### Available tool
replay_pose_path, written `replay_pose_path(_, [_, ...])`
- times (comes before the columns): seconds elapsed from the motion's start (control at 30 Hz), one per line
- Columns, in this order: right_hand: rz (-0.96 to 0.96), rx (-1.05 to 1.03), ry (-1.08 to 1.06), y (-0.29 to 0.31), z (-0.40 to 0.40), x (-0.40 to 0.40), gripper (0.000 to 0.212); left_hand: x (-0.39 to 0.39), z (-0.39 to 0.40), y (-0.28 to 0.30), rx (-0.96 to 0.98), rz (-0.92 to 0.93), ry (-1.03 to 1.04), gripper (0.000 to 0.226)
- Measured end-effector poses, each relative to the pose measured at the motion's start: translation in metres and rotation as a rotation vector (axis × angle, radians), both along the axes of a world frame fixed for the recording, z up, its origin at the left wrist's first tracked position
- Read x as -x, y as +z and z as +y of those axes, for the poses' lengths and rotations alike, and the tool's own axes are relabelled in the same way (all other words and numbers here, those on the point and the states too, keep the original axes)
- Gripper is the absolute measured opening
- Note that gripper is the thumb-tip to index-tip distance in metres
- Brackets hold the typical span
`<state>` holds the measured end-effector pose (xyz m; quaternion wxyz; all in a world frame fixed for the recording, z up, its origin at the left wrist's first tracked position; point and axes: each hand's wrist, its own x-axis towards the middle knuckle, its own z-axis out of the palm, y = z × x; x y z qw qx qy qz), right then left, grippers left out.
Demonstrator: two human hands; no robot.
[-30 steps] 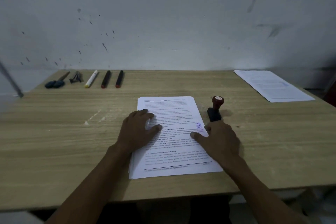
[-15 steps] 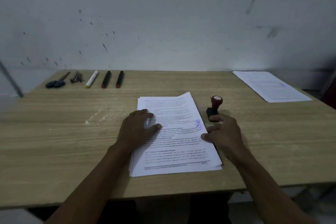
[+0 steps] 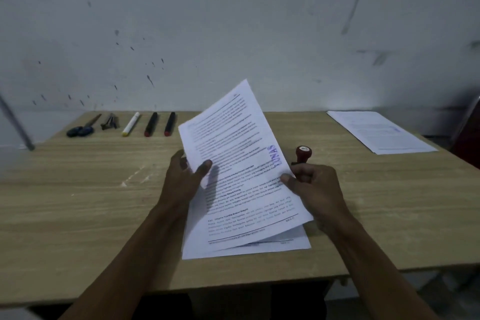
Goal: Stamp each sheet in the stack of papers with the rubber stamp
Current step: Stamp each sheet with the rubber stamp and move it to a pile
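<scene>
Clearly we have the stamped sheet [image 3: 241, 163] lifted off the stack [image 3: 246, 247] on the tabletop [image 3: 91, 202], both hands pinching its side edges: left hand [image 3: 185, 176], right hand [image 3: 311, 184]; light, floppy paper, best held at opposite edges

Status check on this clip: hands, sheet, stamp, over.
Left hand and right hand pinch the stamped top sheet, lifted off the stack. Rubber stamp stands free behind the right hand. Nothing in the way.
</scene>
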<state>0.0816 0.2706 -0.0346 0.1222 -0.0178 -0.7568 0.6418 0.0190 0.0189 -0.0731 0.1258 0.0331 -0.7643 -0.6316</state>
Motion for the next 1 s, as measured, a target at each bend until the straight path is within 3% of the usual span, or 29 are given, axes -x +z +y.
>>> replay_pose_path(0.1, [0.041,0.071,0.014,0.008,0.002,-0.001,0.013,0.001,0.001,0.01,-0.393,-0.017,0.012,0.025])
replay_pose_path(0.3, [0.114,0.121,-0.048,0.028,0.02,0.002,0.009,0.014,0.008,0.049,-0.325,0.081,0.036,0.002])
replay_pose_path(0.5, [0.151,-0.106,-0.229,0.044,0.07,0.02,0.004,0.046,0.063,0.088,-0.255,0.18,-0.025,0.038])
replay_pose_path(0.63, [0.133,-0.242,-0.318,0.049,0.109,0.032,0.007,0.068,0.106,0.102,-0.128,0.197,-0.08,0.048])
replay_pose_path(0.87, [-0.005,-0.422,-0.578,0.052,0.187,0.057,0.016,0.113,0.196,0.109,0.02,0.198,-0.135,0.05])
replay_pose_path(1.0, [-0.133,-0.518,-0.673,0.044,0.229,0.081,0.021,0.14,0.245,0.104,0.087,0.097,-0.171,0.036])
